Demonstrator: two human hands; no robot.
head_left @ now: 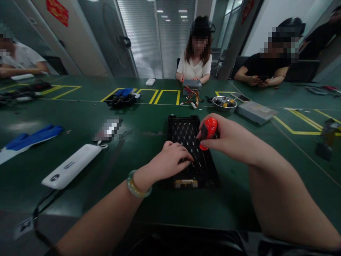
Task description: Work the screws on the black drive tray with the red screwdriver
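Note:
A black rectangular panel [205, 170] with rows of small light marks lies flat in front of me. Its near edge carries a gold-coloured connector-like part [186, 183]. My left hand [172, 160], with a pale green bangle at the wrist, rests on the panel's left side, fingers slightly bent and apart, gripping nothing visible. Above the panel's right side, my right hand [226, 138] is closed around the red and black handle of a screwdriver [211, 128]. The handle stands nearly upright; its tip is hidden or too dark to make out.
At left are a white power bank [73, 167] with a cable and a blue-and-white glove [34, 137]. Farther off stand a metal bowl [224, 108] of small parts, a grey metal cover [257, 111] and a black part [121, 99]. Several people sit around the green table [144, 124].

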